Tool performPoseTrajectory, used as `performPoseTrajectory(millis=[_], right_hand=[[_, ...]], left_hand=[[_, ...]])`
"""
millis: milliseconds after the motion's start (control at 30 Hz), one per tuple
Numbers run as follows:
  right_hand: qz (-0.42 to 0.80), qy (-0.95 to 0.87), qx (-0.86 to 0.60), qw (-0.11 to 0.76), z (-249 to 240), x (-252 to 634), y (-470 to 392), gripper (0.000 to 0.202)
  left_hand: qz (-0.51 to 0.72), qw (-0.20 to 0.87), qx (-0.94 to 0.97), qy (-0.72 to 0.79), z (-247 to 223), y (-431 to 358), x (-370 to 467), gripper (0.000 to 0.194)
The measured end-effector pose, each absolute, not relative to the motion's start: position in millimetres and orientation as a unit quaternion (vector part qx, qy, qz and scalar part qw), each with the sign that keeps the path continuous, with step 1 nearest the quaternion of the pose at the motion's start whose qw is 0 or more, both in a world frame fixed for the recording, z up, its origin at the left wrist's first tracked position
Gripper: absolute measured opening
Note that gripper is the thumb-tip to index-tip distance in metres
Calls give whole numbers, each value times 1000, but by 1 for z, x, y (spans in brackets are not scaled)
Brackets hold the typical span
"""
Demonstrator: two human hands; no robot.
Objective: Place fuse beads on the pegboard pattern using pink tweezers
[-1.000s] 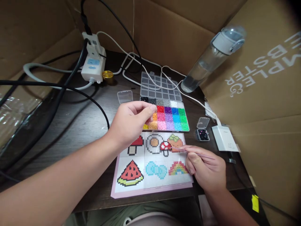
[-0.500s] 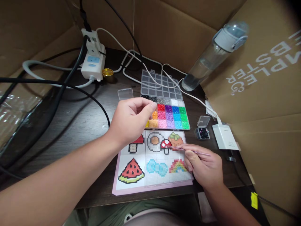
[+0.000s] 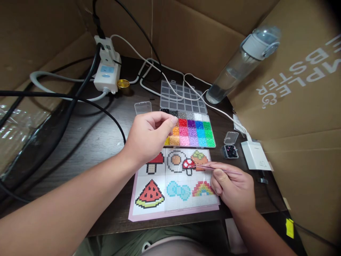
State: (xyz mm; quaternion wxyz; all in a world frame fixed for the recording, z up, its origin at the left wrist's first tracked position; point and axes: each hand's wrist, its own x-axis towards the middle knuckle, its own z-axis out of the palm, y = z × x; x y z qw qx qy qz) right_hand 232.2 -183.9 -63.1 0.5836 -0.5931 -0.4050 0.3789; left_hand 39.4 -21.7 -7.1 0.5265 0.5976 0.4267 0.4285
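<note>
My right hand [image 3: 234, 185] grips pink metal tweezers [image 3: 221, 169], their tips just right of a small red-and-white bead mushroom [image 3: 188, 164] with a black outline. That mushroom sits on a clear pegboard [image 3: 191, 208] laid over a sheet of pixel pictures [image 3: 146, 209], among them a watermelon slice [image 3: 150, 193] and a rainbow [image 3: 203, 189]. My left hand [image 3: 149, 133] is raised with thumb and fingers pinched together; whatever they hold, if anything, is hidden. It covers the left part of an open bead box [image 3: 191, 132] sorted by colour.
A water bottle [image 3: 234, 71] stands at the back right, near a small box of dark beads [image 3: 230, 152] and a white charger [image 3: 255, 156]. A power strip [image 3: 108, 73], a gold cup [image 3: 123, 84] and black cables lie left. Cardboard walls [image 3: 191, 32] surround the table.
My right hand has shifted slightly right, and the tweezer tips have moved from the bead mushroom to just beside it. My left hand keeps its pinch in nearly the same place.
</note>
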Motion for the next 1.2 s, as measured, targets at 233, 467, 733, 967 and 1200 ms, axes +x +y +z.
performPoseTrajectory(millis=[233, 467, 733, 967, 1200], right_hand=[[406, -343, -526, 664, -51, 238, -170, 14], [408, -372, -468, 690, -16, 253, -139, 15], [405, -366, -453, 705, -7, 246, -86, 12], [435, -325, -482, 687, -29, 238, -76, 20], [406, -338, -524, 668, -43, 235, -72, 24]], left_hand=[[479, 437, 628, 430, -4, -12, 31, 16], [447, 192, 790, 374, -10, 4, 18, 24], [309, 118, 877, 348, -20, 7, 13, 62], [215, 121, 897, 366, -28, 6, 17, 75], [188, 125, 904, 364, -32, 9, 18, 78]])
